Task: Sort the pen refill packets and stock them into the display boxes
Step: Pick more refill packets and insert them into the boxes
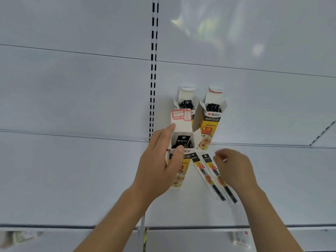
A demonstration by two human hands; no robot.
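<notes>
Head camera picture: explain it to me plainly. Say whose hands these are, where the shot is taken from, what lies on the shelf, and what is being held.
There is no machine here. A person wears one camera on the head, looking down at their own bare hands over a white shop shelf. The left hand grips an open display box with refill packets inside. The right hand reaches over two loose refill packets lying flat; its fingers are blurred, so I cannot tell whether it holds one. Two more open display boxes stand behind, against the back wall, also stocked.

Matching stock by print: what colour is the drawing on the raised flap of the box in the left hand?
Red line art on the white flap, clearest in the head view.
</notes>
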